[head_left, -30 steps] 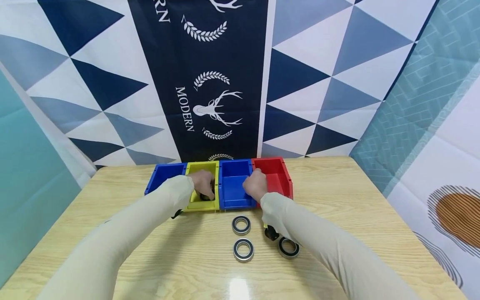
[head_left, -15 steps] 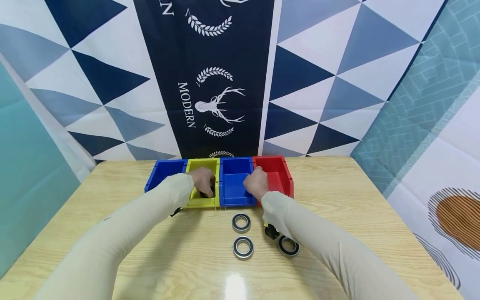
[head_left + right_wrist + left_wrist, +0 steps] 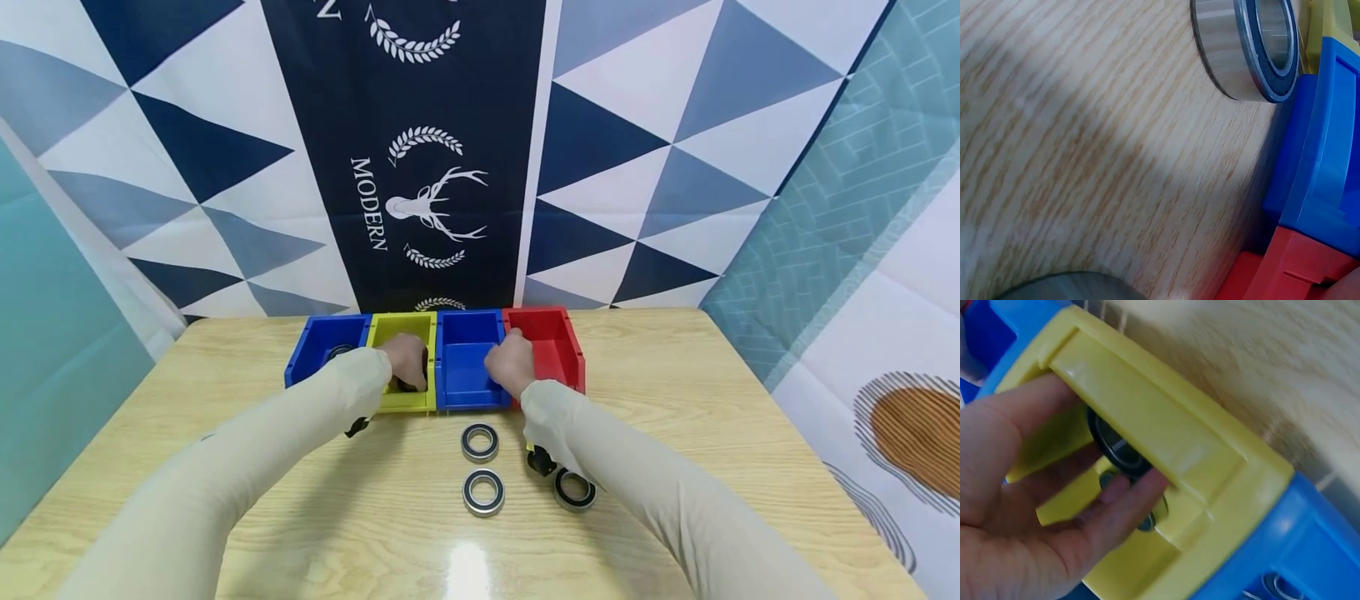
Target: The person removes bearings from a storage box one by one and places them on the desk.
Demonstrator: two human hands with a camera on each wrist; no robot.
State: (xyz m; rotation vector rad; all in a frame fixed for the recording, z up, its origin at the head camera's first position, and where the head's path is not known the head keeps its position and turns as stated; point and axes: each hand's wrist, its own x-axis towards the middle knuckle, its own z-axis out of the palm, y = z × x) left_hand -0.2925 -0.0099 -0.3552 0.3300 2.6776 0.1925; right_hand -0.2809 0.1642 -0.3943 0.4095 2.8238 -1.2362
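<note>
My left hand [image 3: 405, 360] reaches into the yellow bin [image 3: 397, 402]. In the left wrist view, its thumb and fingers pinch a black ring-shaped part [image 3: 1112, 459] just under the bin's front lip. Smaller dark shapes lie deeper in that bin, partly covered by the fingers. At the divider between the right-hand blue bin [image 3: 468, 367] and the red bin [image 3: 555, 358] rests my right hand [image 3: 512, 365]. Its fingertips are hidden in the head view, and only a sliver of hand enters the right wrist view.
Three ball bearings lie on the wooden table: a nearer one [image 3: 469, 493], a farther one [image 3: 467, 446] and one [image 3: 575, 505] beside the right sleeve. The left blue bin [image 3: 300, 360] contains dark rings [image 3: 341, 349]. A patterned cloth hangs behind the table.
The head view shifts slightly, and dark rings in the left blue bin show more. My left hand has moved only a little within the yellow bin; the right hand stays in place.
</note>
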